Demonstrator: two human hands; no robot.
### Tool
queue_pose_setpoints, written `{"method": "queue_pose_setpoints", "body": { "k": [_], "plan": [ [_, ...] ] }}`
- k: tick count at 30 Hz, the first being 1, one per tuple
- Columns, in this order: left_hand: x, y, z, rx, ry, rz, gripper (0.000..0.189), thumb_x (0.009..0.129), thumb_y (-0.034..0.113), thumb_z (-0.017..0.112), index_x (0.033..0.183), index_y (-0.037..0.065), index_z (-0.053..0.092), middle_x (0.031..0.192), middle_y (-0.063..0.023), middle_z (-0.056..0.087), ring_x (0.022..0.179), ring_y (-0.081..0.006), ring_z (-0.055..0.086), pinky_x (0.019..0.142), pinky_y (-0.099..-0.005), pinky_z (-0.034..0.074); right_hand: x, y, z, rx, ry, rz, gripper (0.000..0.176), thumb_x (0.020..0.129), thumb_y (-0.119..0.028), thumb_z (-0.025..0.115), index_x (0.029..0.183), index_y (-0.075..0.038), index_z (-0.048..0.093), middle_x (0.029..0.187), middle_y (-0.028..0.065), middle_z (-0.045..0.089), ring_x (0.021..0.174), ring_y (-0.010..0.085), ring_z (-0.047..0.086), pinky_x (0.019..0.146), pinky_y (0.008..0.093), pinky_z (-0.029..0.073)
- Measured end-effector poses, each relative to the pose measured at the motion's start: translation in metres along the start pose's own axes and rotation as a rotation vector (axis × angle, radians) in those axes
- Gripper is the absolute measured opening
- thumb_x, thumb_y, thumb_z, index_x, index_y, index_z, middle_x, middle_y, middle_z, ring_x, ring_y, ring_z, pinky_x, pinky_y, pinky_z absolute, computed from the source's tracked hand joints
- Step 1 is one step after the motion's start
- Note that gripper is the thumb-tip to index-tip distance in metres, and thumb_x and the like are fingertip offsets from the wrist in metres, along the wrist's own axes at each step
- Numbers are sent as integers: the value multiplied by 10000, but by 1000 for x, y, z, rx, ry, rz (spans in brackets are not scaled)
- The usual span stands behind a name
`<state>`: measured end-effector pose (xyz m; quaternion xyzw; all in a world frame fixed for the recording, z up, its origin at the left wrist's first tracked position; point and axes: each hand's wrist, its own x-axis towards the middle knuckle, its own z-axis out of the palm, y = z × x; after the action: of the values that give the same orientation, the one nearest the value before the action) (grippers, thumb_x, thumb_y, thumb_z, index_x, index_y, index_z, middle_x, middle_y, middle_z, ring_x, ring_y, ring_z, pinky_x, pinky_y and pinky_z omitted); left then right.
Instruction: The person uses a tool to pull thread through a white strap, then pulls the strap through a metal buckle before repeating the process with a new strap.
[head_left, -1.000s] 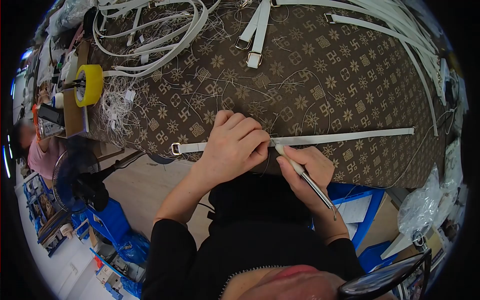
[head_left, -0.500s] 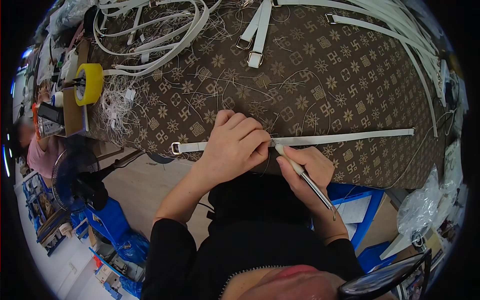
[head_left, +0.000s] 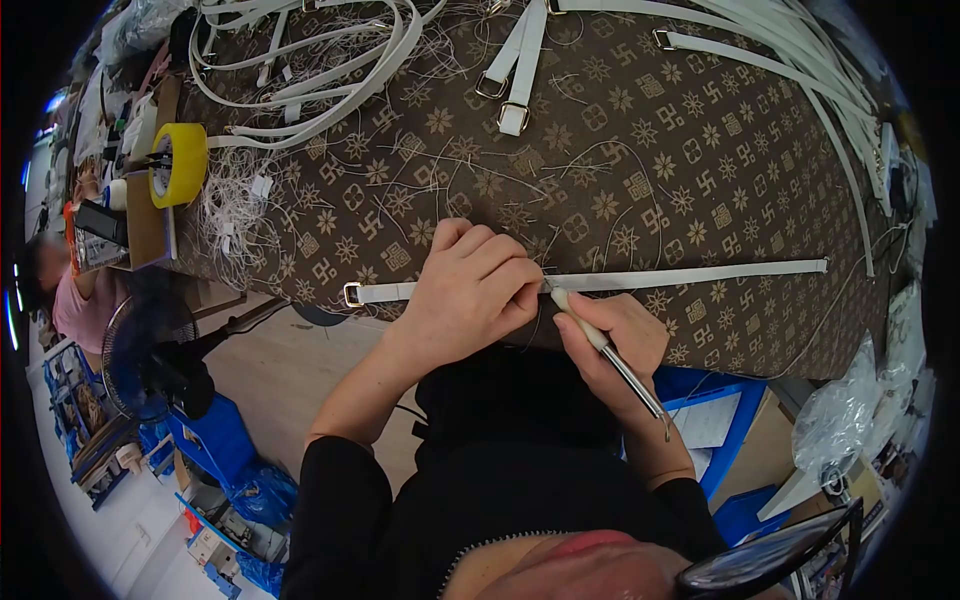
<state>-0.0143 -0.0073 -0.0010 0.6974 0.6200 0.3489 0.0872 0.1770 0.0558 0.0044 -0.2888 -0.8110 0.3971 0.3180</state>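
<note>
A narrow white strap [head_left: 700, 276] lies across the near part of the patterned cloth, with a metal buckle [head_left: 352, 294] at its left end. My left hand [head_left: 478, 285] covers the strap's middle, its fingers curled and pinching there. Closed around a pen-like tool [head_left: 628, 376], my right hand [head_left: 625, 345] is just right of the left fingertips. The tool's whitish front part points at the strap, while its silver shaft slopes back to a small hooked end by my wrist. Its tip meets the strap beside my left fingers, where fine detail is hidden.
Loose thread ends [head_left: 235, 205] are heaped at the left of the brown cloth [head_left: 620, 140]. Looped white straps [head_left: 375, 70] and a yellow tape roll [head_left: 180, 166] lie beyond. More straps [head_left: 790, 70] bundle at the far right. A black fan [head_left: 150, 360] stands left, near another person [head_left: 85, 310].
</note>
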Motion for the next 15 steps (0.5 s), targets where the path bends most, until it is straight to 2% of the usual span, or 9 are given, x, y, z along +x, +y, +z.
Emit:
{"method": "queue_pose_setpoints", "body": {
  "k": [4,6,7,9,10,12,15],
  "plan": [
    [0,0,-2,-37,5,-30,233,666,18,724,850,112,618,849,-22,594,760,-208,574,784,-366,427,1,-1,-1,7,20,-10,275,717,-1,810,969,-19,702,789,98,710,642,222,668,574,295,512],
    [2,0,-5,-108,138,-152,251,645,-14,693,862,105,652,831,-29,603,759,-214,586,740,-350,424,0,-1,-3,23,25,8,264,723,-6,809,964,-20,702,791,98,712,643,221,671,568,293,513],
    [1,0,-7,-107,138,-151,251,645,-14,693,862,105,652,831,-29,603,759,-214,586,740,-350,424,0,-1,-3,38,30,27,253,729,-10,808,959,-21,701,793,98,714,644,220,674,562,292,513],
    [-2,1,-13,-154,204,-315,277,654,-3,689,909,102,669,831,-42,609,751,-220,575,737,-335,412,0,-1,-3,41,35,24,246,733,-14,808,953,-21,700,790,98,714,637,220,672,556,292,512],
    [-1,3,-17,-154,204,-315,277,654,-3,689,909,102,669,831,-42,609,751,-220,575,737,-335,412,1,-1,-3,45,38,22,239,736,-19,809,948,-21,699,786,99,713,631,220,670,549,292,511],
    [2,7,-27,-25,24,-218,285,657,22,708,926,113,680,830,-29,614,737,-214,562,717,-324,394,0,0,-4,41,33,30,242,736,-20,809,952,-20,699,783,99,712,626,220,669,548,292,510],
    [1,11,-22,23,-67,-159,258,654,56,737,896,125,680,818,-9,605,721,-202,555,697,-317,377,-1,0,-4,41,22,36,246,736,-22,808,956,-19,699,778,99,710,621,219,666,546,292,509]
  ]
}}
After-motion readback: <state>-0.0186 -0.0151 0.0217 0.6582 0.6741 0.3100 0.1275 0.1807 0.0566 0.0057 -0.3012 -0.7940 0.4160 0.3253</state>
